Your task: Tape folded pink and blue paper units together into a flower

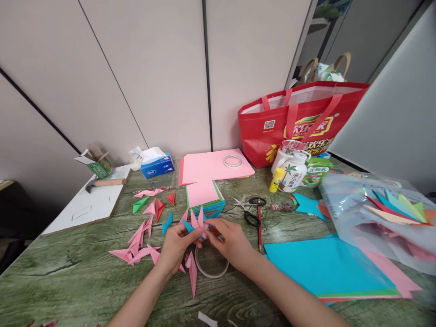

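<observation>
My left hand (177, 247) and my right hand (231, 241) meet over the middle of the table, both closed on a folded paper piece (197, 221) with pink and blue points sticking up. My fingertips pinch it from both sides and cover its lower part. Just below lies a roll of clear tape (214, 276) on its side. Beside my left hand are loose pink folded pieces (136, 243) and a small blue folded piece (167, 222). A single pink folded piece (192, 277) rests below my hands. Behind them stands a stack of square paper (203, 192), pink on top.
Black-handled scissors (252, 219) and a red pencil (260, 234) lie to the right, near a yellow glue stick (277, 180). Blue paper sheets (323, 265) and a plastic bag (344, 222) fill the right side. A hammer (107, 182) lies on a white board (91, 215) at left.
</observation>
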Action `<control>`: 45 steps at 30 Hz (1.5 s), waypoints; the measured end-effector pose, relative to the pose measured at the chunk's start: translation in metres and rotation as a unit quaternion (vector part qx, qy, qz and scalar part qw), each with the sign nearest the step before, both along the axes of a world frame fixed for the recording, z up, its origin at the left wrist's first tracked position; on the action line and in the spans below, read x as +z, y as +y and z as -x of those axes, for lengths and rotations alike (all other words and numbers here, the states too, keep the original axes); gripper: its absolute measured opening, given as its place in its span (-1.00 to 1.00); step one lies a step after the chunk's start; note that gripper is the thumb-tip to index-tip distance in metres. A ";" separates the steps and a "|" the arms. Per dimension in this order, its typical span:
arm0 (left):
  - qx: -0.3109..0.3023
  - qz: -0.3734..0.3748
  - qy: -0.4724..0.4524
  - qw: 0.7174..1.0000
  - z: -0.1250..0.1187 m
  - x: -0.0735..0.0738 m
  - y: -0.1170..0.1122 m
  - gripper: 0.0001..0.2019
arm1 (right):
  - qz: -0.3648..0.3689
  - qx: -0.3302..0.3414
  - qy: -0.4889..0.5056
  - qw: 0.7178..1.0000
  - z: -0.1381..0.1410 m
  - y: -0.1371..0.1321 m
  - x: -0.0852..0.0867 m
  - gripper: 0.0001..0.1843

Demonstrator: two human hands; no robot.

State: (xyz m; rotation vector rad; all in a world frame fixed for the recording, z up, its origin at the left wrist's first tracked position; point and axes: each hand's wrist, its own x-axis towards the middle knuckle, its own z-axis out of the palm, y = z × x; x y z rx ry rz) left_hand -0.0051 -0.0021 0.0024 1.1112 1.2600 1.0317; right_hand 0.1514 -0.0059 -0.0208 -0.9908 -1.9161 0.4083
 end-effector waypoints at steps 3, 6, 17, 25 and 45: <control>0.001 -0.007 0.000 1.000 0.000 0.000 0.000 -0.76 | 0.055 0.011 0.052 0.997 0.002 -0.001 0.001 -0.83; -0.003 -0.012 0.014 1.000 0.000 0.001 0.000 -0.77 | 0.071 0.005 0.061 0.996 0.002 0.000 0.001 -0.92; -0.014 -0.012 0.028 0.999 0.002 -0.003 0.001 -0.76 | -0.047 -0.069 -0.137 0.987 0.007 -0.001 -0.005 -0.89; -0.033 -0.009 0.030 0.999 0.003 0.001 0.000 -0.77 | 0.025 -0.133 -0.117 0.984 0.002 0.005 -0.003 -0.93; 0.134 -0.034 -0.188 0.972 0.008 0.009 0.008 -0.73 | -0.017 -0.239 0.068 0.969 -0.022 0.015 0.008 -0.87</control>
